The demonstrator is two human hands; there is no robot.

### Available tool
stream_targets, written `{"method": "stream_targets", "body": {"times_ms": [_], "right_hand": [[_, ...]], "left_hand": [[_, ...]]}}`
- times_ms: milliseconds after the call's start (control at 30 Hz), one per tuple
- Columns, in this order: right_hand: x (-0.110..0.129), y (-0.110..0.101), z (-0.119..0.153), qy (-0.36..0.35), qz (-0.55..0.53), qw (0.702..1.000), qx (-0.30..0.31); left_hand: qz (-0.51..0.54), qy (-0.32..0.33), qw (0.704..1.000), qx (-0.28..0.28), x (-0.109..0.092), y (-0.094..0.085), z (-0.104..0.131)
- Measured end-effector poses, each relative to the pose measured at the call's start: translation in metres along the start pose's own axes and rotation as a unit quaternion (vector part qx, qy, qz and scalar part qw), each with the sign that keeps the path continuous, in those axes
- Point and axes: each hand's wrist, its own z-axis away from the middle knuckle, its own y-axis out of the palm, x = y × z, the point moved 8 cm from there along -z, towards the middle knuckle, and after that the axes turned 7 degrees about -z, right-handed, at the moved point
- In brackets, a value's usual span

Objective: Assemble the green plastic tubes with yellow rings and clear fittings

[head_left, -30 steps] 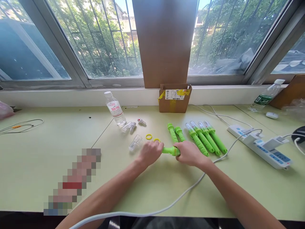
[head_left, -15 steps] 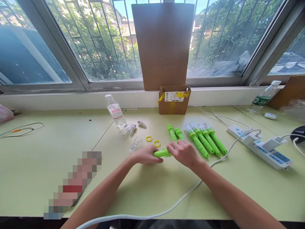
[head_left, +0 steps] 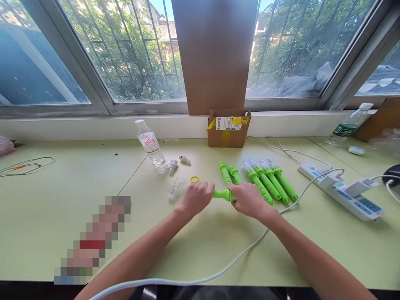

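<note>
Both hands are closed on a bright green plastic tube (head_left: 220, 194), held level just above the table. My left hand (head_left: 197, 199) wraps the tube's left end. My right hand (head_left: 248, 199) grips its right end, where a ribbed, greyish-yellow part shows by the fingers, too small to make out. Beyond the hands stand out a yellow ring (head_left: 194, 179) and a second one mostly hidden behind my left hand. Two loose green tubes (head_left: 224, 171) lie just past my right hand. To their right, several green tubes with clear caps (head_left: 261, 183) lie side by side.
Clear plastic caps (head_left: 176, 188) and a small white part with a red tip (head_left: 185, 160) lie near a water bottle (head_left: 149, 141). A cardboard box (head_left: 226, 135) stands at the back. A white cable (head_left: 240, 254) crosses in front, and a power strip (head_left: 343, 191) is at right.
My left hand has turned over the tube and now partly covers one yellow ring. My right hand has shifted slightly right, exposing more of the tube between the hands. The view has tilted down slightly.
</note>
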Motion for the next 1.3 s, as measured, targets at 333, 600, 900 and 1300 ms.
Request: {"method": "stream_targets", "body": {"times_ms": [333, 600, 900, 1300], "right_hand": [[0.047, -0.019, 0.002, -0.242, 0.175, 0.917, -0.265], [0.034, -0.018, -0.003, -0.142, 0.150, 0.958, -0.198], [0.023, -0.013, -0.013, -0.042, 0.048, 0.996, -0.056], [0.016, 0.005, -0.013, -0.031, 0.025, 0.998, -0.046]], "left_hand": [[0.353, 0.002, 0.886, 0.300, 0.006, 0.029, 0.019], [0.089, -0.109, 0.985, 0.095, 0.012, 0.014, 0.008], [0.031, -0.077, 0.995, 0.057, 0.011, 0.008, 0.004], [0.003, -0.076, 0.997, 0.025, 0.012, 0.018, 0.000]]}}
